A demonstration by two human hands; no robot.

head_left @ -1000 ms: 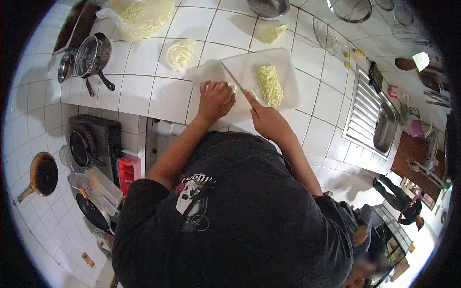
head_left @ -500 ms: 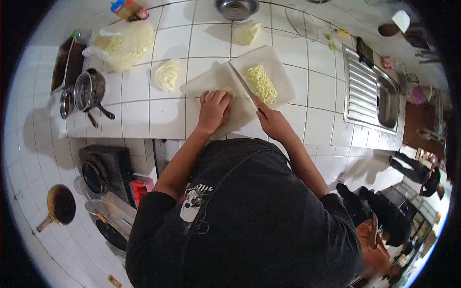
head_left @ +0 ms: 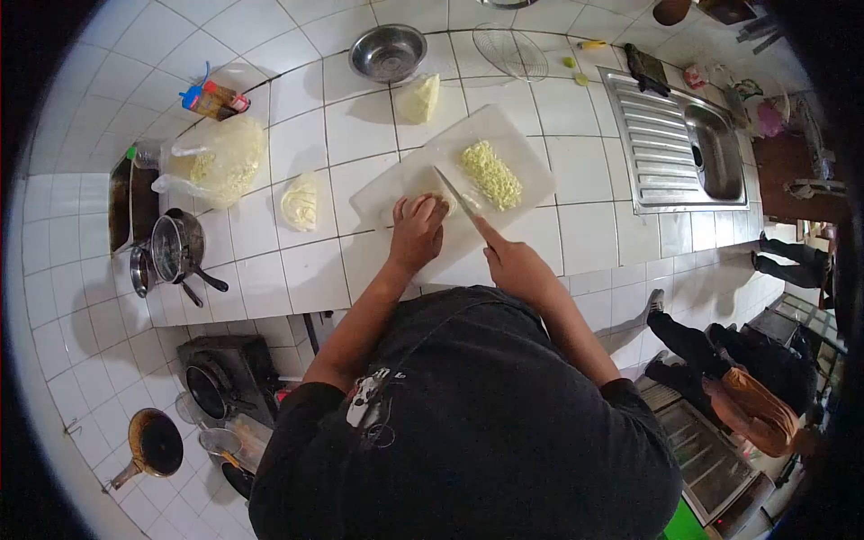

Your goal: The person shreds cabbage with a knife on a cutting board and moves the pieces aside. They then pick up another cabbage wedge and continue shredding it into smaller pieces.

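Note:
My left hand (head_left: pixel 419 229) rests with bent fingers on a pale cabbage piece (head_left: pixel 445 194), pressing it to the white cutting board (head_left: pixel 533 155). Most of that piece is hidden under the fingers. In my right hand (head_left: pixel 520 267) is the handle of a knife (head_left: pixel 457 190); its long blade lies just right of the left fingertips, against the cut side of the cabbage. A heap of shredded cabbage (head_left: pixel 490 175) sits on the board right of the blade. Beyond the board stands a cabbage wedge (head_left: pixel 418 99), and another cabbage chunk (head_left: pixel 299 202) lies on the tiles to the left.
A plastic bag of cabbage (head_left: pixel 220 162) and pans (head_left: pixel 177 246) stand at the left. Behind the board are a metal bowl (head_left: pixel 388 54) and a wire strainer (head_left: pixel 510 54). The sink (head_left: pixel 711 148) is at the right. A person in orange (head_left: pixel 756 405) is nearby.
The head view has tilted, so the counter sits lower in the frame. Both hands stay at the cabbage piece, the knife still beside the left fingers. The person in orange has shifted posture.

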